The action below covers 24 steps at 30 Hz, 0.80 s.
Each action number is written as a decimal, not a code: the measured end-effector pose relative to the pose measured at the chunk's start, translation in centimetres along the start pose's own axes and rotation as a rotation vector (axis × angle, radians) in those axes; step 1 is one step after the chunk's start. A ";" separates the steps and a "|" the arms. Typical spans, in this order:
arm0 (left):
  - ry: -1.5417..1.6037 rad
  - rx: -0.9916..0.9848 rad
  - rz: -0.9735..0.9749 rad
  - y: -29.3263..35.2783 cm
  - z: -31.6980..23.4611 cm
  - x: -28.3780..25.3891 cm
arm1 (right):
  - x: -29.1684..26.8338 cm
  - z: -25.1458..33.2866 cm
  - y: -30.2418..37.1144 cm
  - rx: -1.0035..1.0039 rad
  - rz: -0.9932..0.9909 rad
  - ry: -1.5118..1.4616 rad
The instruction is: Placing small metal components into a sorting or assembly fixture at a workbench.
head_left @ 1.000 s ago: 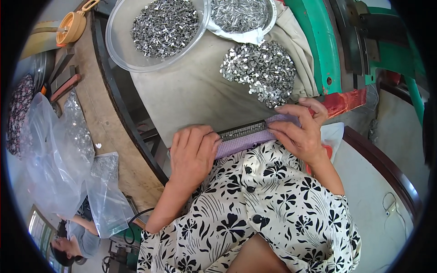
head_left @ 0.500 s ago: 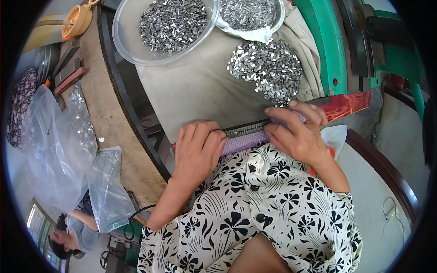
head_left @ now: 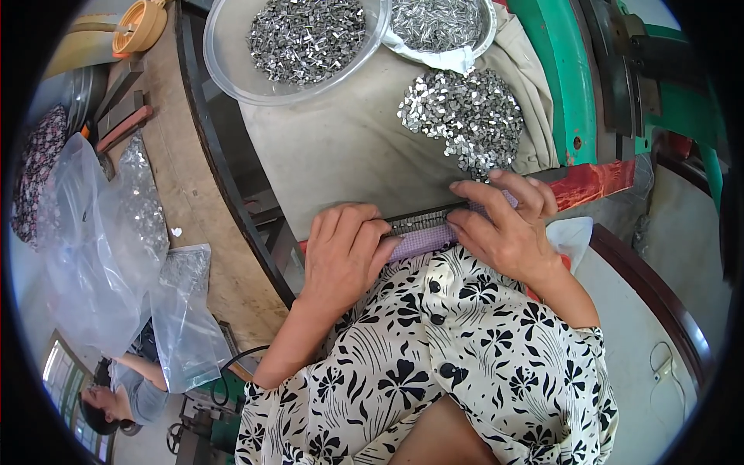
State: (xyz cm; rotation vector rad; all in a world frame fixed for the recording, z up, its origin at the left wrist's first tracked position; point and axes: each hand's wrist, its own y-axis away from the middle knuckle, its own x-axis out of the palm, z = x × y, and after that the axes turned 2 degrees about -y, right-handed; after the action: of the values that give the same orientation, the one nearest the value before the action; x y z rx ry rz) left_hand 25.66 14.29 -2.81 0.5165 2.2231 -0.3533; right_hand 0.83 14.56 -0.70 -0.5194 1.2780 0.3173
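Left grip (head_left: 341, 252), right grip (head_left: 508, 232) clasping purple strip (head_left: 422, 242), covering ends; metal-bit pile (head_left: 477, 116) beyond, clear tub (head_left: 229, 58) farther left

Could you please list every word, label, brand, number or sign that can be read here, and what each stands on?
None can be read.
The purple checked cloth and red strip: no legible lettering.
The clear plastic bag and green frame: none legible either.
The piled metal pieces: too small to tell whether they bear marks.
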 end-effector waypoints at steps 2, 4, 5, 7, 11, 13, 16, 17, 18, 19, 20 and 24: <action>0.010 0.000 0.004 0.0 0.0 -0.1 | 0.0 0.0 0.0 -0.004 0.004 0.014; 0.039 -0.021 0.007 -0.1 0.0 -0.2 | 0.2 0.1 0.1 0.010 -0.047 -0.057; 0.040 -0.021 0.006 -0.1 0.0 -0.2 | 0.1 0.2 0.1 0.009 -0.046 -0.057; 0.066 -0.026 -0.002 0.0 0.0 -0.3 | 0.1 0.5 0.1 -0.012 -0.071 -0.073; 0.083 -0.005 -0.025 -0.1 0.3 -0.3 | 0.3 1.1 -0.5 -0.043 -0.077 -0.085; 0.092 -0.002 -0.043 -0.1 0.3 -0.3 | 0.5 1.4 -0.9 -0.068 -0.071 -0.102; 0.084 -0.032 -0.082 0.1 0.1 0.1 | 1.1 1.5 -1.4 -0.084 -0.069 -0.138; 0.083 -0.033 -0.083 0.1 0.1 0.2 | 1.3 1.6 -1.5 -0.086 -0.069 -0.163; 0.079 -0.034 -0.089 0.2 0.1 0.2 | 1.5 1.7 -1.5 -0.087 -0.070 -0.163; 0.075 -0.035 -0.095 0.3 0.1 0.3 | 1.6 1.9 -1.6 -0.061 -0.076 -0.191; 0.074 -0.037 -0.096 0.3 0.1 0.2 | 1.7 2.0 -1.7 -0.037 -0.083 -0.220; 0.075 -0.032 -0.075 0.5 0.2 0.0 | 1.7 2.1 -1.9 -0.047 -0.073 -0.231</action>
State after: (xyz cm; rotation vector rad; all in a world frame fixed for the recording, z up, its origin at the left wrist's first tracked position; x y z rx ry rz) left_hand 25.97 14.65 -2.99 0.4366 2.3215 -0.3415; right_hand 3.97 13.92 -1.60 -0.5521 1.0271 0.3368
